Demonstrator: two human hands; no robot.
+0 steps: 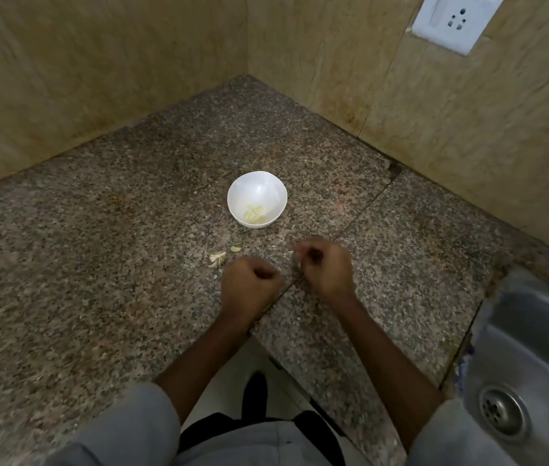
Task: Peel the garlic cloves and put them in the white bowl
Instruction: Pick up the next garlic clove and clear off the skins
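A few peeled cloves (255, 213) lie in the white bowl (257, 183), more garlic (218, 258) waits on the table (98, 264), my right hand (325, 269) pinches a pale clove (295, 258) in its fingers (306, 247), and my left hand (252, 284) is curled, contents hidden from me.

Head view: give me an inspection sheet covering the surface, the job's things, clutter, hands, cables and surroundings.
Surface: speckled granite counter, a corner section between two walls.
Job's things: white bowl upright, with a few peeled cloves inside; loose garlic pieces lie on the counter to the left of the hands.
Clutter: nothing seen.
Hands: left hand curled into a fist, anything inside it hidden; right hand pinches a pale garlic piece, which is blurred.
Cables: nothing seen.
Surroundings: tiled walls; wall socket at upper right; steel sink with drain at right.
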